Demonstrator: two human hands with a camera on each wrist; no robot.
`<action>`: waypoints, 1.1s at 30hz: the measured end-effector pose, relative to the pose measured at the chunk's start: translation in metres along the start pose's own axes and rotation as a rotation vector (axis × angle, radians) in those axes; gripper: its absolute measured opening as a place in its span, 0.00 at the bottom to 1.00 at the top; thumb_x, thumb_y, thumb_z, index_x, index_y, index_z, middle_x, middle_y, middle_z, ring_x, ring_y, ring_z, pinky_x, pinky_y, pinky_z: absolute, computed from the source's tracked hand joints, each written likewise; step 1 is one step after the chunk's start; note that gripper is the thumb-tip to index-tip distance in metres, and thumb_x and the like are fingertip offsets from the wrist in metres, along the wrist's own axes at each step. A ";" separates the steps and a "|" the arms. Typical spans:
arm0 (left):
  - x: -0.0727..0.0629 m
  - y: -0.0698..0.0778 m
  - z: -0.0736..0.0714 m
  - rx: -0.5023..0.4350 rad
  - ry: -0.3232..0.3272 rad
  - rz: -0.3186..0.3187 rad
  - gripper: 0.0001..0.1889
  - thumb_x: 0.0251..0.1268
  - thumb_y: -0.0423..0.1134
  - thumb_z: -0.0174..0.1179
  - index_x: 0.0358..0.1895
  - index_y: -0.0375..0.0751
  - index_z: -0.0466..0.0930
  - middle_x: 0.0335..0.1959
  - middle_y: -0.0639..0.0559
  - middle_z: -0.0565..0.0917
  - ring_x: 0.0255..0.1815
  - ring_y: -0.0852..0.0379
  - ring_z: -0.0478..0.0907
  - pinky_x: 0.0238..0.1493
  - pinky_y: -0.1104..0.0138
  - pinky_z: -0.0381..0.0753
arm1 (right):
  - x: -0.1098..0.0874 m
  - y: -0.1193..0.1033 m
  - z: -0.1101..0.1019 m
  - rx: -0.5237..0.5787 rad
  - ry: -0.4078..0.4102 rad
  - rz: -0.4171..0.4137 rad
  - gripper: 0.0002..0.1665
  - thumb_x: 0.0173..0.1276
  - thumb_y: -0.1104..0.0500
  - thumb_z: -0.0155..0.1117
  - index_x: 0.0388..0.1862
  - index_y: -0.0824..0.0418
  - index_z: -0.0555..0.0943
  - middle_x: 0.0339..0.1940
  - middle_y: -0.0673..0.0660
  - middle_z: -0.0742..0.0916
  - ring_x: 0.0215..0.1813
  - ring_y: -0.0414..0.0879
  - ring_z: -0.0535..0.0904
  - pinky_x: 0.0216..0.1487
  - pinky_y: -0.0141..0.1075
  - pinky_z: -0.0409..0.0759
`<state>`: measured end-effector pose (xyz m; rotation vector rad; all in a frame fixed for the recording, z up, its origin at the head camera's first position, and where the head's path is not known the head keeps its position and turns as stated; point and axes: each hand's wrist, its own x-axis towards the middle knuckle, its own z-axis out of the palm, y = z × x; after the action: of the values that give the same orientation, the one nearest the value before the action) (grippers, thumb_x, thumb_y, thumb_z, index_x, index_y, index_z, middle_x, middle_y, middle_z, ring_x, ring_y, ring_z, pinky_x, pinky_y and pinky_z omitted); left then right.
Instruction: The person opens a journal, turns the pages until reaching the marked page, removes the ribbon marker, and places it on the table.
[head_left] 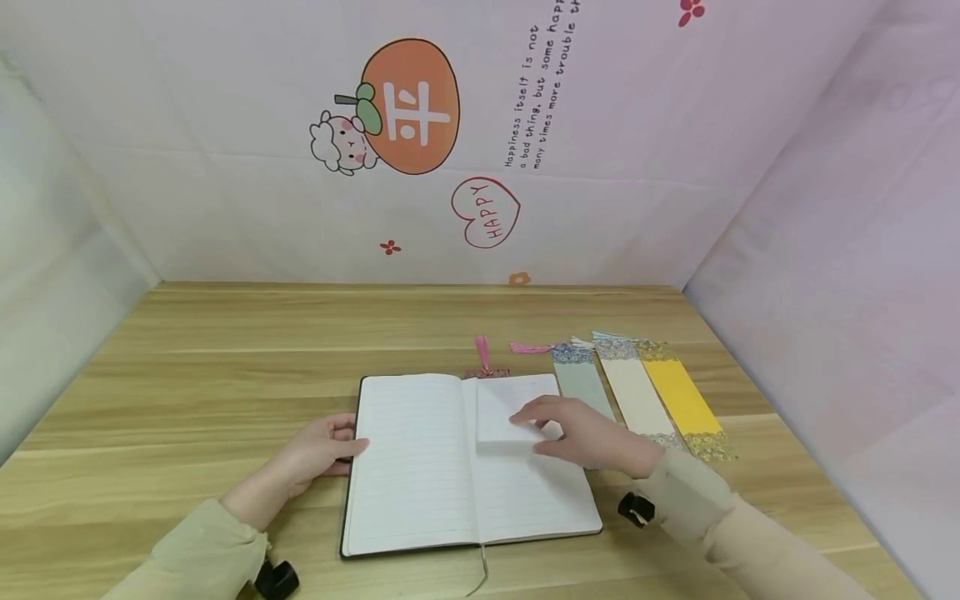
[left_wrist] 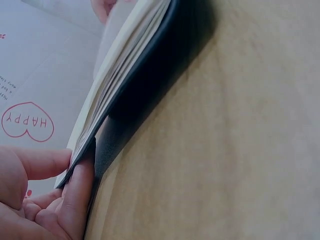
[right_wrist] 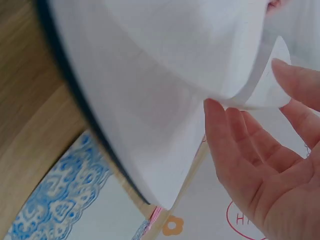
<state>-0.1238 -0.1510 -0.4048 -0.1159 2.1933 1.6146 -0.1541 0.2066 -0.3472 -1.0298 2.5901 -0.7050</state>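
Observation:
A notebook [head_left: 412, 467] with a dark cover lies spread on the wooden table, its pages faintly ruled. My left hand [head_left: 321, 450] grips its left edge. In the left wrist view the thumb [left_wrist: 47, 163] presses the pages from above while fingers [left_wrist: 77, 200] reach under the cover [left_wrist: 150, 85]. Over the right half, my right hand [head_left: 577, 433] holds a lifted white page [head_left: 498, 408] by its edge. The right wrist view shows that page [right_wrist: 200, 45] curving between my thumb and fingers. A thin ribbon [head_left: 483, 571] trails from the notebook's lower edge.
Right of the notebook lie a pale green bookmark [head_left: 581, 383], a cream bookmark [head_left: 633, 392] and a yellow bookmark [head_left: 682, 396], with patterned ends and tassels. A pink tassel [head_left: 482, 350] sticks out behind the notebook. A printed cloth [head_left: 262, 217] hangs at the back.

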 end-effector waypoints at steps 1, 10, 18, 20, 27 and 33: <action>0.000 0.000 0.000 0.006 -0.001 -0.001 0.32 0.68 0.34 0.55 0.68 0.21 0.53 0.65 0.26 0.65 0.50 0.54 0.77 0.41 0.64 0.82 | -0.001 -0.001 -0.001 0.031 -0.004 0.009 0.23 0.62 0.65 0.66 0.57 0.60 0.78 0.56 0.57 0.81 0.50 0.48 0.78 0.45 0.37 0.80; 0.000 -0.001 0.000 0.011 0.012 -0.003 0.32 0.67 0.35 0.56 0.68 0.22 0.55 0.64 0.26 0.66 0.47 0.56 0.78 0.41 0.64 0.82 | -0.003 -0.014 -0.008 0.397 -0.085 0.183 0.27 0.67 0.55 0.62 0.65 0.57 0.72 0.63 0.60 0.76 0.58 0.54 0.75 0.42 0.36 0.83; 0.000 -0.001 0.000 0.016 0.016 -0.012 0.32 0.68 0.34 0.56 0.68 0.22 0.54 0.66 0.25 0.64 0.51 0.52 0.76 0.42 0.64 0.82 | -0.001 -0.031 -0.002 0.566 -0.058 0.193 0.33 0.73 0.48 0.53 0.74 0.51 0.59 0.71 0.63 0.65 0.64 0.58 0.69 0.50 0.47 0.80; 0.000 0.000 0.000 0.019 0.017 -0.016 0.32 0.68 0.34 0.56 0.68 0.22 0.54 0.66 0.25 0.63 0.52 0.52 0.76 0.42 0.64 0.82 | 0.000 -0.036 0.002 0.597 -0.077 0.150 0.32 0.75 0.48 0.49 0.75 0.50 0.57 0.72 0.62 0.63 0.65 0.58 0.68 0.53 0.47 0.79; 0.001 -0.001 0.000 0.006 0.011 0.004 0.31 0.68 0.34 0.55 0.68 0.22 0.55 0.62 0.28 0.70 0.44 0.57 0.78 0.40 0.64 0.82 | 0.010 -0.053 0.018 0.408 -0.134 -0.019 0.30 0.77 0.51 0.45 0.75 0.47 0.55 0.73 0.53 0.63 0.69 0.54 0.64 0.64 0.49 0.67; 0.000 -0.002 -0.001 0.001 0.000 0.019 0.30 0.68 0.34 0.55 0.68 0.21 0.55 0.62 0.27 0.69 0.48 0.55 0.77 0.41 0.64 0.82 | 0.019 -0.059 0.031 0.206 -0.194 0.015 0.32 0.73 0.45 0.50 0.74 0.45 0.59 0.75 0.54 0.60 0.76 0.53 0.51 0.72 0.55 0.54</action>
<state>-0.1235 -0.1521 -0.4061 -0.0947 2.2013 1.6242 -0.1216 0.1459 -0.3433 -0.9624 2.3034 -0.8057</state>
